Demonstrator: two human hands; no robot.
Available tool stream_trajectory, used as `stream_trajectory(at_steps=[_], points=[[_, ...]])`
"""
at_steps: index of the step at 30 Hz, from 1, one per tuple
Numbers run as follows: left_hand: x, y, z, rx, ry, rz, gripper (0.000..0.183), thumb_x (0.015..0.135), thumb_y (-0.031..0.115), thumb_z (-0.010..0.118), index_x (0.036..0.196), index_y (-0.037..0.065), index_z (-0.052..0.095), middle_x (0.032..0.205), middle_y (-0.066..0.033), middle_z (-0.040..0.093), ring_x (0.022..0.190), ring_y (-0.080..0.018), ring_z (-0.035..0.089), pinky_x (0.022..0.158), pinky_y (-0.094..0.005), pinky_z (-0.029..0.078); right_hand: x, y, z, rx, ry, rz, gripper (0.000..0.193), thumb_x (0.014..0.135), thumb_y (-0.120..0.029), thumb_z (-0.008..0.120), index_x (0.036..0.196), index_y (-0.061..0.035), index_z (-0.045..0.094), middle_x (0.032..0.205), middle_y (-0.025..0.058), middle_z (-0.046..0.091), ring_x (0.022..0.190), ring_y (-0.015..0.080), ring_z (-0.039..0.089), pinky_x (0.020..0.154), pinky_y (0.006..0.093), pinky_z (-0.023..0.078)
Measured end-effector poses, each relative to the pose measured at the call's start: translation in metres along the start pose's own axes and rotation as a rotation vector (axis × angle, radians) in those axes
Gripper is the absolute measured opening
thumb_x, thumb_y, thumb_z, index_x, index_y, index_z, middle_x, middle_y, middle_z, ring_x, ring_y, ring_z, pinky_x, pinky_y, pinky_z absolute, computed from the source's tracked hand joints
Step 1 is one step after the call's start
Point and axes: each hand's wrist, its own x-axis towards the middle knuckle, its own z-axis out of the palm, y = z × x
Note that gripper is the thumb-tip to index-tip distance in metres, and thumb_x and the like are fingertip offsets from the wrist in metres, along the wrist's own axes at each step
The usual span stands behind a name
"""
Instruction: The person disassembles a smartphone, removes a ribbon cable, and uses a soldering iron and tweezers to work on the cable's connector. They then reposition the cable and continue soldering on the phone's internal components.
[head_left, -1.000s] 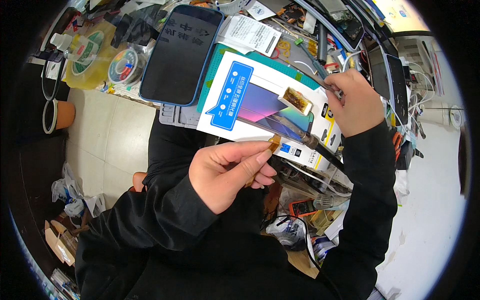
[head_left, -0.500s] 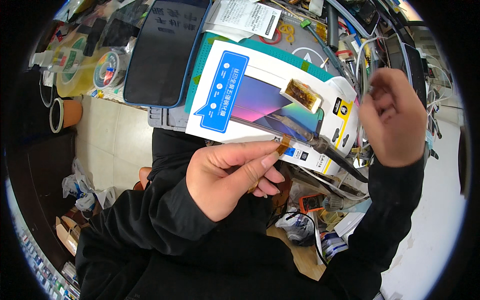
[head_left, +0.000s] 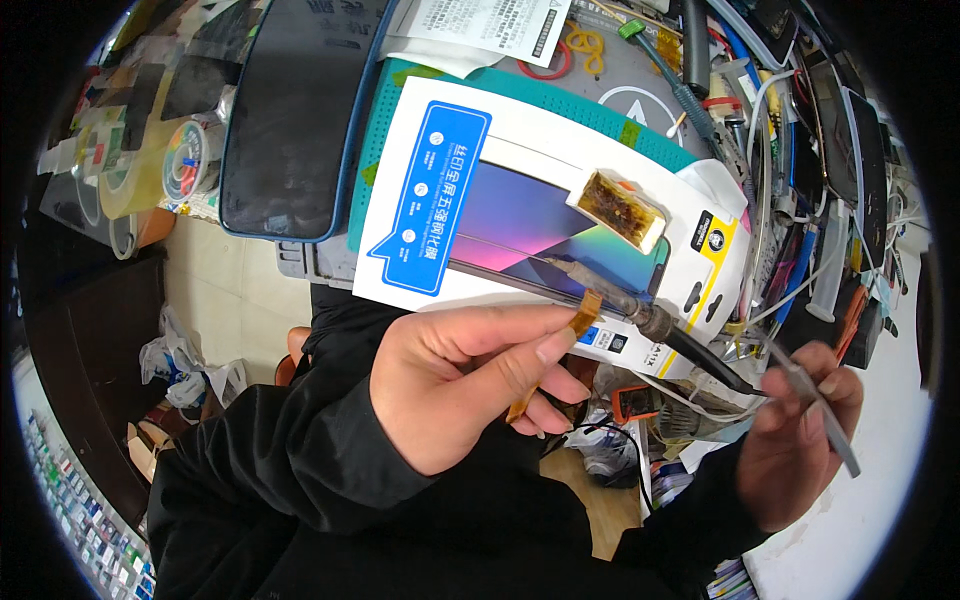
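Between the thumb and fingers of my left hand (head_left: 470,380) is an amber flex cable (head_left: 588,314), its other end showing below the fingers. My right hand (head_left: 800,430), off the bench edge at the right, grips slim grey metal tweezers (head_left: 808,388) by their middle. A soldering iron (head_left: 655,322) with a dark handle lies across a flat white package (head_left: 400,285), its tip toward the left and its handle reaching near my right hand. On the package also sits a small open box of brown rosin (head_left: 622,212).
Under the package lies a green mat (head_left: 500,92). A large phone-like dark panel (head_left: 298,130) is on the left, beside a tape roll (head_left: 188,165). Cables, a green-tipped brush-like tool (head_left: 665,80) and phones (head_left: 835,130) crowd the right. An orange device (head_left: 635,403) sits below the edge.
My right hand came down from over the right side of the bench, and tweezers now show in it. The left hand keeps the flex cable, nearly in place. The view has shifted slightly.
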Motion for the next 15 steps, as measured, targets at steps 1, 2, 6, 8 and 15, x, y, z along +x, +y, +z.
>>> stream_trajectory(at_steps=[1,2,6,8,15], points=[[0.000,0.001,-0.001,-0.013,0.008,-0.021,0.028,0.098,0.009,0.058,0.123,-0.001,0.062,0.094,-0.0163,0.071,0.074,-0.0170,0.070,0.063,-0.0243,0.057,-0.005,0.006,0.004,-0.002,0.017,-0.043,0.036,0.094,-0.019,0.060,0.115,0.0016,0.040,0.108,0.0261,0.055,0.078,0.0257,0.070,0.062,0.0284,0.062],[0.001,0.001,-0.001,-0.013,0.010,-0.021,0.028,0.098,0.009,0.058,0.123,-0.001,0.062,0.094,-0.0165,0.071,0.074,-0.0171,0.071,0.063,-0.0243,0.057,-0.009,0.012,0.009,0.011,0.006,-0.099,0.038,0.095,-0.023,0.061,0.115,0.0020,0.040,0.102,0.0256,0.057,0.070,0.0242,0.069,0.058,0.0289,0.060],[0.003,0.002,-0.001,-0.033,0.014,-0.004,0.027,0.097,0.009,0.059,0.122,-0.002,0.063,0.095,-0.0166,0.071,0.076,-0.0173,0.071,0.063,-0.0242,0.058,-0.013,0.031,0.028,-0.042,0.050,-0.208,0.045,0.095,-0.032,0.062,0.114,0.0025,0.041,0.090,0.0256,0.062,0.058,0.0225,0.067,0.054,0.0293,0.058],[0.004,0.001,-0.001,-0.036,0.023,0.005,0.027,0.097,0.008,0.059,0.122,-0.002,0.063,0.095,-0.0164,0.071,0.077,-0.0172,0.071,0.063,-0.0241,0.059,-0.011,0.038,0.037,-0.034,0.073,-0.246,0.045,0.095,-0.033,0.062,0.113,0.0026,0.042,0.091,0.0267,0.062,0.059,0.0233,0.068,0.055,0.0290,0.058],[0.004,0.003,-0.001,-0.043,0.047,-0.027,0.026,0.097,0.008,0.059,0.121,-0.003,0.063,0.096,-0.0154,0.071,0.080,-0.0167,0.071,0.064,-0.0240,0.059,-0.009,0.051,0.052,-0.082,0.076,-0.310,0.042,0.097,-0.032,0.059,0.113,0.0038,0.044,0.094,0.0296,0.062,0.060,0.0235,0.069,0.056,0.0270,0.057]])
